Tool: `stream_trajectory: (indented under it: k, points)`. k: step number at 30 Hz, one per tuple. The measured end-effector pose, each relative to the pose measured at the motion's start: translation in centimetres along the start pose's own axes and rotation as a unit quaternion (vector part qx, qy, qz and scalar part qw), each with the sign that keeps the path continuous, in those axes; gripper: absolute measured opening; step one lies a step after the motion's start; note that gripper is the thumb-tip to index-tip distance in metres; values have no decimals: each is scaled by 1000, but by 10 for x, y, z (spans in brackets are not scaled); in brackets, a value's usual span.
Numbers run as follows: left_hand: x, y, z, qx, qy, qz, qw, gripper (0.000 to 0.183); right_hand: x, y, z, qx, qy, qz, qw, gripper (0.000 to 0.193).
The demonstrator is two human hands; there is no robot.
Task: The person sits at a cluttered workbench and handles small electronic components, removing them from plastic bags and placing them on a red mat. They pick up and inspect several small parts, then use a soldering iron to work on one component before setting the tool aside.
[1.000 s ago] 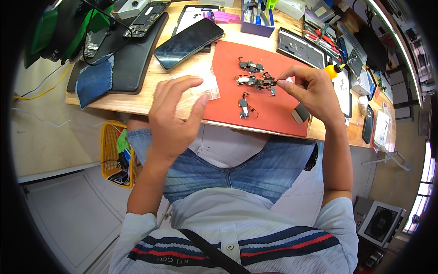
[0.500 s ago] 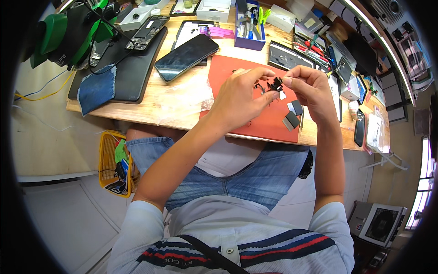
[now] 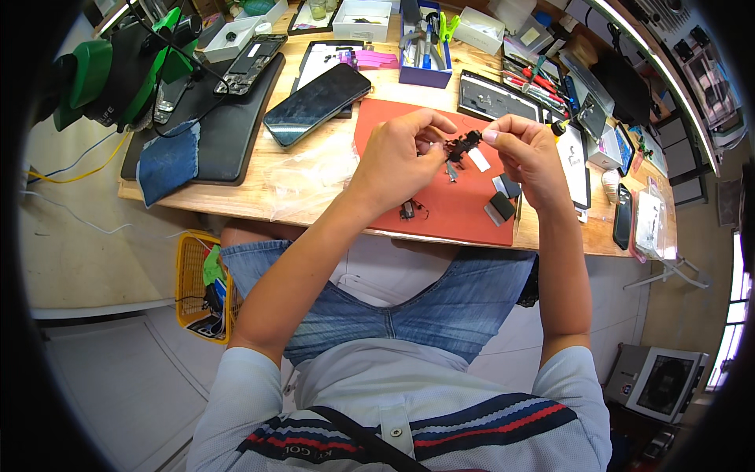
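Observation:
Over the red-orange mat, a small tangled black flex-cable-like part is held between both hands. My left hand pinches its left side with curled fingers. The thumb and forefinger of my right hand close on its upper right end. Just below it are a small white rectangle and a thin grey bit. Flat dark grey pieces lie beside the right wrist. Near the mat's front edge rests a small dark component with a thin wire.
A dark-screened phone lies left of the mat, by a black pad with a blue cloth. Behind stands a blue tool box. Red-handled tools and a phone frame lie right. A yellow basket stands below.
My left hand has shifted slightly left and its fingers have curled in. The black part has turned between the hands. The small dark component near the front edge has come into view.

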State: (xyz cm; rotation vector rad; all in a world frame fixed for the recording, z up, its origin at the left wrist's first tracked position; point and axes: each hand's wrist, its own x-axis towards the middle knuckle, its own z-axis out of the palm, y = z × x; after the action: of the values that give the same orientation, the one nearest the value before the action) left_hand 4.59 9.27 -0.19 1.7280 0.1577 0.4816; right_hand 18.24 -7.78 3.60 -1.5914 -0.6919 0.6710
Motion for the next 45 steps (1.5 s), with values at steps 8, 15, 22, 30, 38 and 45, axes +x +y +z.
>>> stream_trajectory:
  k: [8, 15, 22, 30, 38, 45]
  points:
    - [-6, 12, 13, 194, 51, 117, 973, 29, -3, -8, 10, 22, -16, -8, 1000, 12]
    - [-6, 5, 16, 75, 70, 80, 991, 24, -7, -14, 15, 2, -18, -23, 1000, 18]
    - [-5, 11, 11, 104, 63, 104, 987, 21, -7, -12, 16, -18, -28, -17, 999, 18]
    - [-4, 19, -1, 37, 6, 15, 999, 14, -5, -8, 10, 15, -27, 13, 999, 9]
    - [0, 14, -9, 4, -31, -5, 999, 11, -8, -5, 8, 1, -42, 11, 999, 10]
    - [-3, 10, -5, 121, 53, 99, 986, 22, -6, -1, 14, -6, -2, -9, 1000, 10]
